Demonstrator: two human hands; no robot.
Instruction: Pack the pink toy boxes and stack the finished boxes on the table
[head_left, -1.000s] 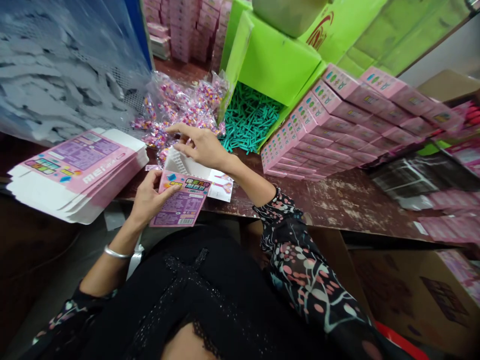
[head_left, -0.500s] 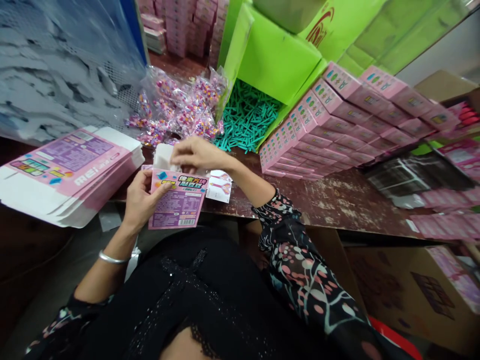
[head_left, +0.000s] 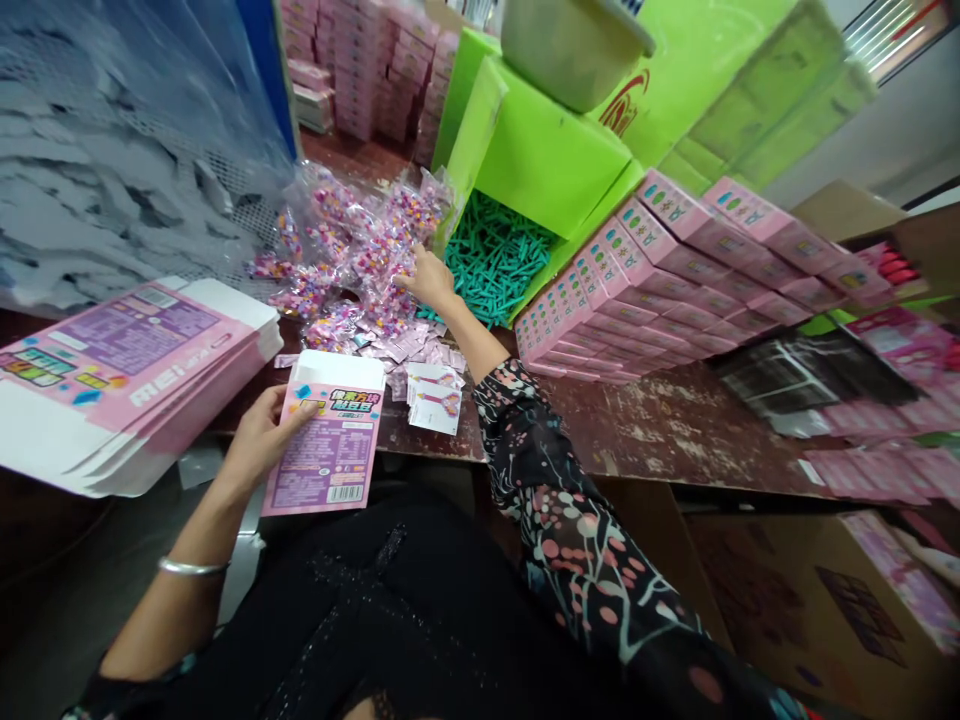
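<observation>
— At the near edge of the table, what is gripped by the left hand?
— A pink box, pinched at its side and kept upright, its top open.
— And the right hand?
— It is stretched out with fingers curled onto the heap of candy packets; whether one is grasped cannot be told. Flat cartons are stacked within left reach.

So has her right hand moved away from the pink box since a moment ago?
Yes. The right hand has left the pink box and reached forward across the table to the pile of candy bags, beside the green carton.
</observation>
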